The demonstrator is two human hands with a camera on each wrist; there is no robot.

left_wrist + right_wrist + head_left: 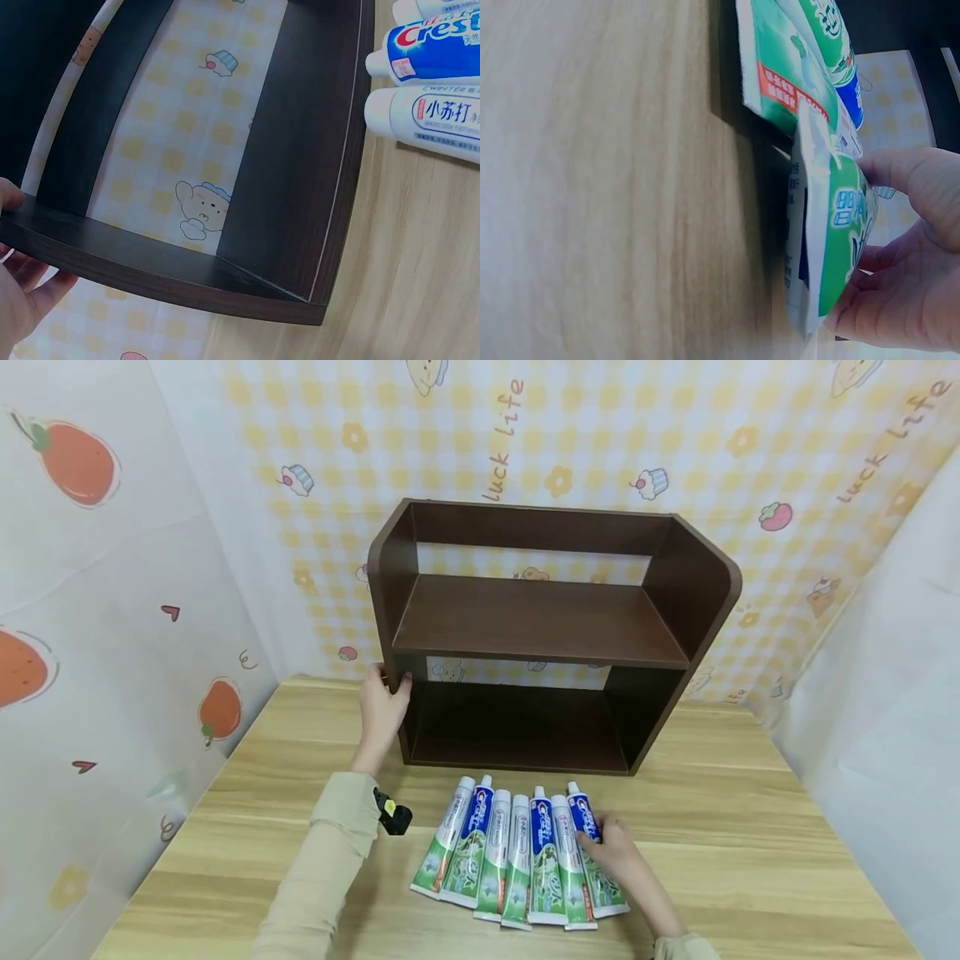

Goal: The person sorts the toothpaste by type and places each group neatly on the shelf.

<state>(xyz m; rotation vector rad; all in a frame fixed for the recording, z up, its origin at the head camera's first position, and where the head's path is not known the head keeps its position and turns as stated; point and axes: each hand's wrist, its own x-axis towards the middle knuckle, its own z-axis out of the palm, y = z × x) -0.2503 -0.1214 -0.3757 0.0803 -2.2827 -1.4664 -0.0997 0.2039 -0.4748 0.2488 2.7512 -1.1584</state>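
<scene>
A dark brown two-tier shelf (540, 618) stands upright at the back of the table. My left hand (385, 706) grips the front edge of its left side panel (165, 262), thumb on the inner face and fingers outside. In front of the shelf, several toothpaste tubes lie fanned side by side, caps toward the shelf. My right hand (622, 857) holds the rightmost one, a blue and green Crest toothpaste tube (583, 812), between thumb and fingers. In the right wrist view that toothpaste tube (849, 217) is tilted on its side edge against its neighbour, a white and green tube (780, 71).
Both shelf tiers hold nothing, and the back is partly open. Behind hangs a yellow checked cloth (465, 452); white cloths (135, 577) hang at both sides. A black wrist camera (393, 814) sits at the left cuff. The table (750, 827) has a wood-grain top.
</scene>
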